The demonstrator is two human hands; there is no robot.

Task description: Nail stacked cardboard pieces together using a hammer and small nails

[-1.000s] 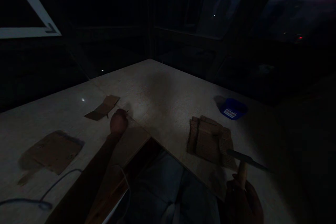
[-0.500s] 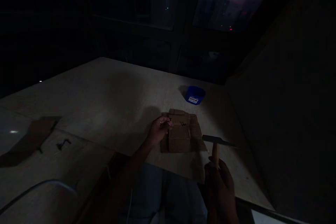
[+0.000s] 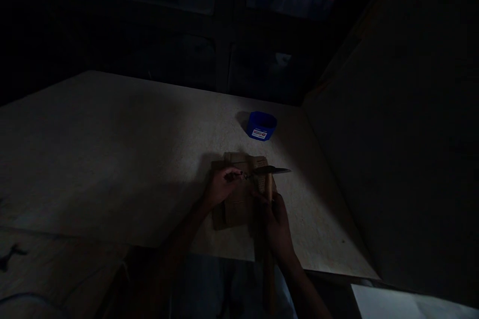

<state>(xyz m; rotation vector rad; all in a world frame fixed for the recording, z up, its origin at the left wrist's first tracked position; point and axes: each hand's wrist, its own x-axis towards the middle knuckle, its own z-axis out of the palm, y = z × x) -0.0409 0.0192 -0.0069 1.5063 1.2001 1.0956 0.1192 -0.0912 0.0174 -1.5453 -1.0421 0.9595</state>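
Observation:
My right hand (image 3: 279, 222) is wrapped round the wooden handle of a hammer (image 3: 268, 185). Its dark, narrow head lies level over the right part of some folded brown cardboard (image 3: 235, 209). My left hand (image 3: 219, 187) is at the cardboard's left side, with thumb and fingers pinched together. A small dark twisted piece (image 3: 246, 176) shows just beyond those fingertips, close to the hammer head. Whether my left fingers grip that piece is too dark to tell, and so is whether the hammer touches it.
A blue plastic tub (image 3: 250, 127) with a white label stands behind the cardboard on the pale table (image 3: 149, 134). A small dark object (image 3: 11, 256) and a cable (image 3: 30, 296) lie at lower left. A dark wall (image 3: 392, 134) borders the right side; windows are at the back.
My right hand has brought the hammer left and up, from beside the cardboard to over it, near my left fingertips. The view has shifted, with the tub now further left.

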